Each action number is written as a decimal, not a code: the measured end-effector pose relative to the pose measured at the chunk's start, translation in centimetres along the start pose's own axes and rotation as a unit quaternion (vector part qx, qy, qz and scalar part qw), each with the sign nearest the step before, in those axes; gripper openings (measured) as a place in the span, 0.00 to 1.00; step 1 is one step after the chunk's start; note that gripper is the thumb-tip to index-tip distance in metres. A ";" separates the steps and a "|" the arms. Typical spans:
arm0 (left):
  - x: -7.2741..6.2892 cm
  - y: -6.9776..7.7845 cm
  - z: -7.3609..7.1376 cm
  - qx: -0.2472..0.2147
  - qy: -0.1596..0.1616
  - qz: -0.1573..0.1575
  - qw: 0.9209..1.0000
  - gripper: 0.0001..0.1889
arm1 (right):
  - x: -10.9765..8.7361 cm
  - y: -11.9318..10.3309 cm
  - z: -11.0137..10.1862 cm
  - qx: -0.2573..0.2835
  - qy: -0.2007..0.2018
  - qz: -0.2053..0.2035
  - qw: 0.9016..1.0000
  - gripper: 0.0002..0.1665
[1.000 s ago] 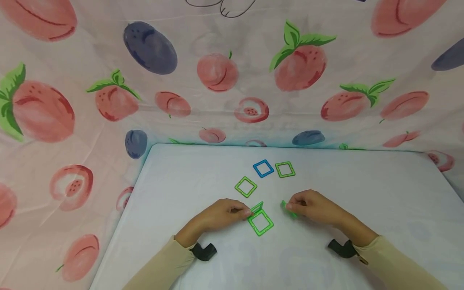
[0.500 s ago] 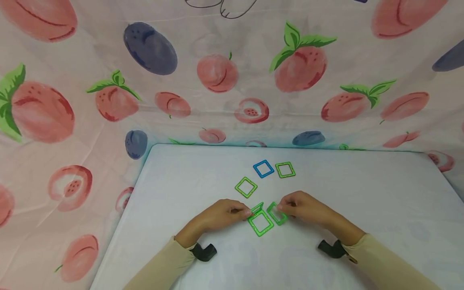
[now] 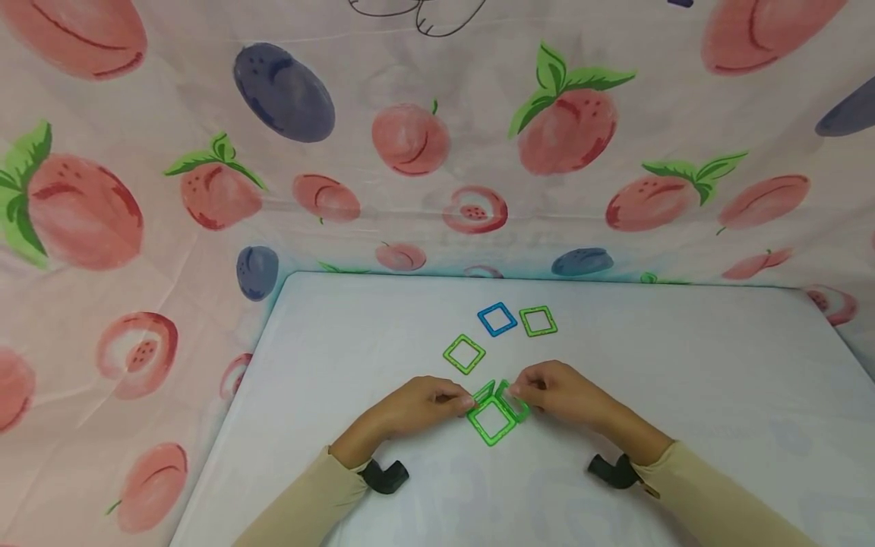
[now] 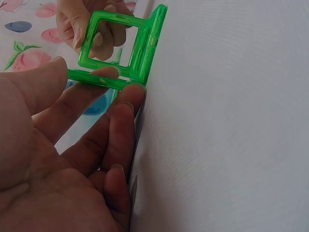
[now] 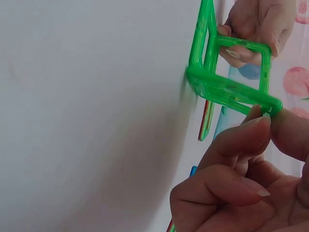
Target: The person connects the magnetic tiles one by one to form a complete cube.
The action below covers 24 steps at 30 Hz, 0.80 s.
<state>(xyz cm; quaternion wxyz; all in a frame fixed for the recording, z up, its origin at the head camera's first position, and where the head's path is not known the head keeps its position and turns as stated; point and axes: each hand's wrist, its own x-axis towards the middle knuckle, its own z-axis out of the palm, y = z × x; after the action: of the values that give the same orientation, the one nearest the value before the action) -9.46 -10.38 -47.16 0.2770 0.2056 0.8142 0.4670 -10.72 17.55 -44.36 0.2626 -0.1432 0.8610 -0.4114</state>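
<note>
A green square magnetic tile (image 3: 503, 433) with an open middle lies flat on the white table. A second green tile (image 3: 484, 391) stands along its far left edge. My left hand (image 3: 427, 406) pinches that standing tile between thumb and fingers. With thumb and forefinger, my right hand (image 3: 563, 391) pinches the top of a third green tile (image 5: 231, 87), which stands at the flat tile's far right edge. In the left wrist view the third tile (image 4: 86, 48) meets the flat tile (image 4: 154, 43) at its base; whether they are fully joined, I cannot tell.
Behind the hands lie a green tile (image 3: 464, 354), a blue tile (image 3: 497, 319) and another green tile (image 3: 538, 320), all flat on the white table (image 3: 355, 327). A fruit-print cloth (image 3: 410, 68) hangs behind the table and on its left.
My right hand has moved left, bringing its green tile from apart at the right up against the flat tile's edge. My left hand and its tile have stayed in place.
</note>
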 end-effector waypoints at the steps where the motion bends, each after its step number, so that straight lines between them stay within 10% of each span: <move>1: 0.0 0.0 0.0 0.002 0.000 0.001 1.000 0.15 | 0.0 0.0 0.1 -0.003 0.005 -0.002 1.000 0.15; 24: 0.1 -0.3 0.2 0.029 0.001 0.016 0.999 0.15 | -0.1 0.2 0.8 -0.040 0.056 -0.002 0.998 0.20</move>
<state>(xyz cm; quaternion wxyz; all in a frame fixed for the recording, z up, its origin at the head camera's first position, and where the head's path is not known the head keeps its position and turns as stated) -9.45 -10.33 -47.49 0.2624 0.2263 0.8243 0.4477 -10.16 17.25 -44.93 0.2070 -0.1319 0.8899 -0.3846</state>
